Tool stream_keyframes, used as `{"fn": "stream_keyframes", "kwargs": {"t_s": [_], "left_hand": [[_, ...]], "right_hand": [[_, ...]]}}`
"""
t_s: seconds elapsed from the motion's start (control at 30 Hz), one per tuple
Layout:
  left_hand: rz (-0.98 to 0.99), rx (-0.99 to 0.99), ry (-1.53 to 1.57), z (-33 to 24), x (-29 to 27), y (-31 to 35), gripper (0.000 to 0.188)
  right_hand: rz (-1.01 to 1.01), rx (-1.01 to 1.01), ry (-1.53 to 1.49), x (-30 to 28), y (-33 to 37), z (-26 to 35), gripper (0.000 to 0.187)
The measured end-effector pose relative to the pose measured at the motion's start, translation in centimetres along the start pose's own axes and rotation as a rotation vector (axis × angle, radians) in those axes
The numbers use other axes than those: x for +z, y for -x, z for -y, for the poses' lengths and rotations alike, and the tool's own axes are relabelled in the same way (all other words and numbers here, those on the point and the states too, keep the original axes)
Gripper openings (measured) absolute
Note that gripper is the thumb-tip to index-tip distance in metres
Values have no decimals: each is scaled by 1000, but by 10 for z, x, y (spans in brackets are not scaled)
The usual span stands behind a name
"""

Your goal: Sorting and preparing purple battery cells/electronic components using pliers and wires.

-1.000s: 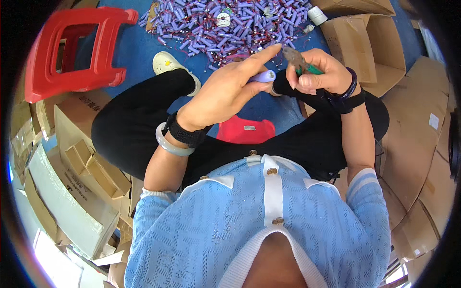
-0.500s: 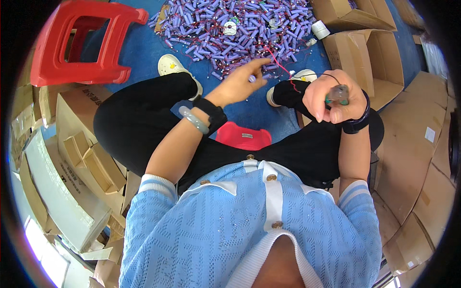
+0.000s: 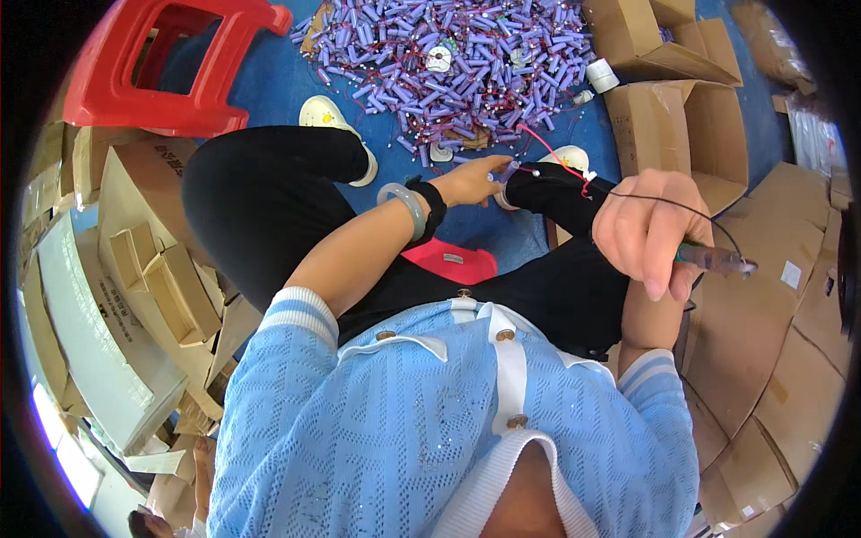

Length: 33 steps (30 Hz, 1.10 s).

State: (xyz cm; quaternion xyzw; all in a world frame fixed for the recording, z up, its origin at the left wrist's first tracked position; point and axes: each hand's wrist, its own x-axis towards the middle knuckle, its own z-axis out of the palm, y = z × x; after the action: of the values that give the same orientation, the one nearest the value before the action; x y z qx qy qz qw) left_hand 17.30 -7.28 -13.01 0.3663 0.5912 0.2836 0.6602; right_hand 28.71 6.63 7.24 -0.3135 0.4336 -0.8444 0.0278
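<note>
My left hand (image 3: 473, 183) is closed around a purple cylindrical battery cell (image 3: 511, 169), low over the floor between my legs. My right hand (image 3: 653, 224) is raised above my right thigh, its fingers wrapped round a hand tool (image 3: 717, 259) with a green part and a dark metal nose, like pliers. A thin black wire (image 3: 691, 205) arcs over that hand toward the tool's nose; whether the jaws grip it is too small to tell. A red wire (image 3: 553, 155) runs from near the pile to a small white piece (image 3: 589, 177) beside the right hand.
A heap of purple cells with wires (image 3: 466, 67) covers the blue floor ahead. Open cardboard boxes (image 3: 650, 134) stand at the right, a red stool (image 3: 161, 112) at the far left. A white roll (image 3: 602, 75) lies by the heap. Another person's arm (image 3: 203, 471) shows at lower left.
My left hand has moved right and nearer to me, with its fingers now curled in. My right hand has come nearer and turned, swinging the tool's nose out to the right.
</note>
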Motion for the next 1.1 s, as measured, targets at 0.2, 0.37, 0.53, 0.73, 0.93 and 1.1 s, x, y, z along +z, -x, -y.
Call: {"fn": "stream_keyframes", "kwargs": {"t_s": [0.2, 0.37, 0.53, 0.73, 0.93, 1.1], "left_hand": [[3, 4, 252, -4, -5, 2, 47], [-221, 102, 267, 1, -19, 7, 23], [-478, 267, 296, -44, -56, 39, 21], [-629, 528, 40, -78, -52, 69, 31], [-607, 603, -66, -82, -49, 76, 31], [-559, 603, -4, -83, -48, 79, 30]], "right_hand": [[-135, -17, 36, 16, 2, 3, 26], [-82, 136, 244, 16, 3, 13, 25], [-255, 778, 1120, 27, 15, -6, 24], [-426, 1398, 1762, -2, 52, -26, 29], [-693, 793, 1881, -14, 33, -29, 29], [-660, 568, 1803, -14, 16, -35, 30]]}}
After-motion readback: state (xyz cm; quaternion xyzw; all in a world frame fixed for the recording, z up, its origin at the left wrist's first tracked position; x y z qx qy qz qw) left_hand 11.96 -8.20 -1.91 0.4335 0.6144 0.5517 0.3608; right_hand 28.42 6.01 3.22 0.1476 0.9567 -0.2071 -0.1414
